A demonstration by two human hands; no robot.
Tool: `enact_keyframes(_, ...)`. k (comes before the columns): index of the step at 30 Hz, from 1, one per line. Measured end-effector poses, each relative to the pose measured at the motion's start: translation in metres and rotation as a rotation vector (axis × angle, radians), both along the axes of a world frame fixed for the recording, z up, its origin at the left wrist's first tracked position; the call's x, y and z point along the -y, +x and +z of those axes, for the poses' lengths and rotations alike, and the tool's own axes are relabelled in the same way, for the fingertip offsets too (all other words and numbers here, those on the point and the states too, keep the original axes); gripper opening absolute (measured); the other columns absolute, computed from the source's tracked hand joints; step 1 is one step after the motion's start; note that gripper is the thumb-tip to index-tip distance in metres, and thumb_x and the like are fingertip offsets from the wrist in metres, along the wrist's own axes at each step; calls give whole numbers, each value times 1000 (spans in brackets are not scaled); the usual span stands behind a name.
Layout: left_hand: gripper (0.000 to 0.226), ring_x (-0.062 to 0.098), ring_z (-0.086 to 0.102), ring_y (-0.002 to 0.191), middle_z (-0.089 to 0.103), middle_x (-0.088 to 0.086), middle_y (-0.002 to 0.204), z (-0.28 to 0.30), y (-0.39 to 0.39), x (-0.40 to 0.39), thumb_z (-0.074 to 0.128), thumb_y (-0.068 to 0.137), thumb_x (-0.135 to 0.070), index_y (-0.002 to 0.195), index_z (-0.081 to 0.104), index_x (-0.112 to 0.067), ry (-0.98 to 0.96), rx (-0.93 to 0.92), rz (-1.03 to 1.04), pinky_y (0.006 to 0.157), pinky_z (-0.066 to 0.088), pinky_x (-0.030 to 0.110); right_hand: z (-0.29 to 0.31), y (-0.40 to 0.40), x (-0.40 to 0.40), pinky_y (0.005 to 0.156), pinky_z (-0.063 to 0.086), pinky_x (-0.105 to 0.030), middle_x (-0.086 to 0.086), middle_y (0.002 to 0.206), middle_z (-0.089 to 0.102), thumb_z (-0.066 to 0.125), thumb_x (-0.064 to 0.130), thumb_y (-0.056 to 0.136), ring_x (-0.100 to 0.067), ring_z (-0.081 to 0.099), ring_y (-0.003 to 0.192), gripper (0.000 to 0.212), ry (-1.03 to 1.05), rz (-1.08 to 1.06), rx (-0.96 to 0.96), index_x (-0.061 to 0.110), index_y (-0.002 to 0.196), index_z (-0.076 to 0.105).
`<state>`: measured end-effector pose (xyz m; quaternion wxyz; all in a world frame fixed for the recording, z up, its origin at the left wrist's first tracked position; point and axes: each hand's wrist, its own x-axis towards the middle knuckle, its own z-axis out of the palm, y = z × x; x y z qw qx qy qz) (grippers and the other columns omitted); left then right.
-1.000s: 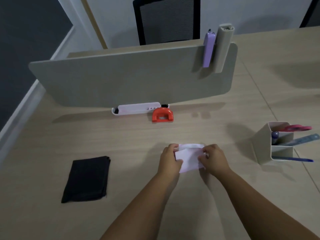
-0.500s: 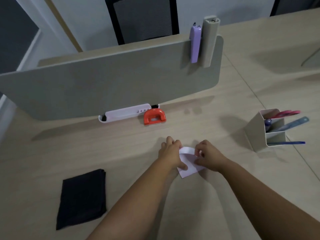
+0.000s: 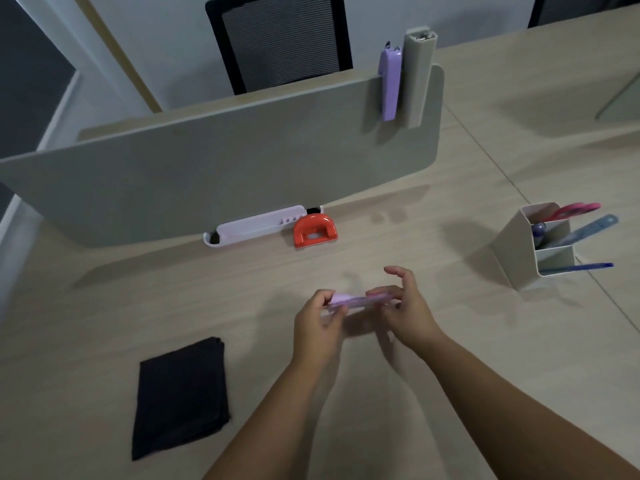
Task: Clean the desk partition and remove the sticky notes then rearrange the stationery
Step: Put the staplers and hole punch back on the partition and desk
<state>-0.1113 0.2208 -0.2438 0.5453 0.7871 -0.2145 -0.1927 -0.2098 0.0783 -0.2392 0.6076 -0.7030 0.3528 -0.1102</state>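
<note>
hands: left hand (image 3: 317, 322) and right hand (image 3: 403, 303) are both up just over the table (image 3: 381, 368), meeting in the middle
sticky notes: a thin pale purple stack of sticky notes (image 3: 360, 301) held flat between the two hands, seen pretty much edge-on, kinda blurry
left grip: fingers pinched together on the left end of the notes
right grip: thumb and a couple fingers clamped on the right end, the other fingers curled loose above it
partition: grey desk partition (image 3: 221, 174) stands across the table behind the hands, its face looks bare
clipped on top: a purple stapler-looking thing (image 3: 391, 86) and a grey holder (image 3: 417, 77) hang side by side on the partition's right end
at the base: white pen tray (image 3: 256, 225) lies along the foot of the partition, orange hole punch (image 3: 314, 231) touching its right end
cloth: black folded cloth (image 3: 181, 396) flat on the table, well left of the arms
organizer: beige desk organizer (image 3: 519, 251) off to the right, tipped back, with pink scissors (image 3: 576, 210), a ruler (image 3: 588, 228) and a blue pen (image 3: 576, 267) sticking out
background: black mesh chair (image 3: 280, 39) behind the partition
</note>
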Motion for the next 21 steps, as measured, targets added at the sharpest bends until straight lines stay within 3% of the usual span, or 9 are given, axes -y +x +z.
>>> enact_keyframes(3, 29, 12, 64, 82, 69, -2, 89, -17, -11, -9, 64, 80, 4, 86, 62, -24, 22, -98, 63, 72, 49, 22, -17, 2, -15, 85, 45, -29, 12, 98, 64, 49, -4, 76, -19, 56, 98, 68, -253, 93, -136, 30, 134, 37)
enact_keyframes(5, 35, 13, 64, 86, 67, -4, 92, -28, -13, -11, 61, 77, 6, 89, 62, -27, 39, -109, 102, 75, 53, 31, -23, 2, -21, 86, 39, -29, 10, 102, 57, 49, -1, 76, -22, 48, 99, 69, -300, 98, -211, 29, 136, 37)
enact_keyframes(7, 32, 14, 64, 89, 66, -6, 95, -34, -12, -12, 59, 81, 0, 92, 60, -30, 56, -84, 99, 79, 55, 37, -22, 5, -26, 85, 43, -28, 3, 105, 54, 54, 1, 80, -22, 55, 97, 62, -218, 89, -181, 24, 135, 38)
enact_keyframes(11, 17, 10, 64, 85, 67, -7, 89, -36, -8, -12, 53, 93, -12, 93, 55, -30, 50, -41, 66, 76, 52, 32, -17, 16, -29, 77, 47, -27, -3, 102, 60, 60, 8, 82, -20, 61, 90, 43, -148, 63, -173, 20, 121, 45)
enact_keyframes(16, 11, 14, 63, 86, 66, -1, 94, -36, 3, -26, 48, 98, -17, 95, 50, -28, 91, -14, 37, 73, 47, 28, -16, 34, -42, 60, 42, -23, 0, 92, 58, 58, 14, 86, -17, 58, 75, 34, -107, 102, -193, 23, 111, 37)
enact_keyframes(21, 10, 7, 63, 91, 66, -10, 97, -29, 31, -41, 49, 98, -27, 98, 54, -35, 35, -84, 178, 76, 51, 27, -4, 64, -51, 74, 50, -34, -5, 92, 61, 59, 8, 89, -17, 57, 80, 17, 121, -5, -14, 19, 101, 53)
